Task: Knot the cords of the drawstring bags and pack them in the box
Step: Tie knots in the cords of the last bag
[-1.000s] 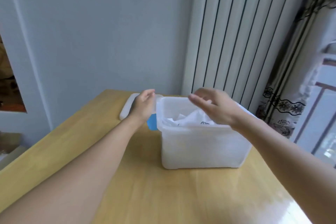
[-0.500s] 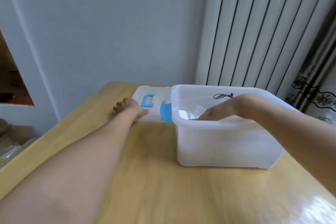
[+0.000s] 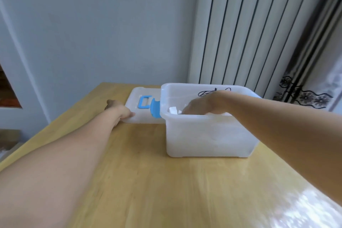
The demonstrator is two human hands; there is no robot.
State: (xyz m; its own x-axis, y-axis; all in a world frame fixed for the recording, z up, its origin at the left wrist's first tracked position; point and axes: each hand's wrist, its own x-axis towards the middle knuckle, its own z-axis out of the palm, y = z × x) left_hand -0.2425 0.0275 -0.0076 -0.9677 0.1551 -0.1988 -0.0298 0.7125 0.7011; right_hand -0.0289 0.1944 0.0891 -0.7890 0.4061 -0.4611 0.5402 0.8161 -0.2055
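Two bare arms reach forward across the wooden table [image 3: 148,181], and both are yours. Starting at the left, your left hand [image 3: 118,112] lies at the near left corner of the box lid [image 3: 137,105], which sits flat on the table just beside the box. Your thumb presses on the lid's near edge while the other fingers curl round its left side, so the hand is grasping the lid. The lid is translucent white with a blue handle [image 3: 145,102] on top, and a blue clasp [image 3: 155,108] shows where it meets the box wall.

Next comes the box [image 3: 209,135] itself, a translucent white plastic tub standing upright on the table, open at the top. Inside it lie the white drawstring bags [image 3: 174,110]; only a small white corner shows above the near rim, the rest being a pale blur through the wall. A black cord [image 3: 205,92] lies looped against the far inner wall.

Your right hand [image 3: 198,106] dips over the near rim into the box, fingers pointing down towards the bags. The rim hides the fingertips, so you cannot tell whether they are released or gripping anything.

Behind the box stands a white ribbed radiator [image 3: 249,29], with a patterned curtain [image 3: 305,87] at the far right.
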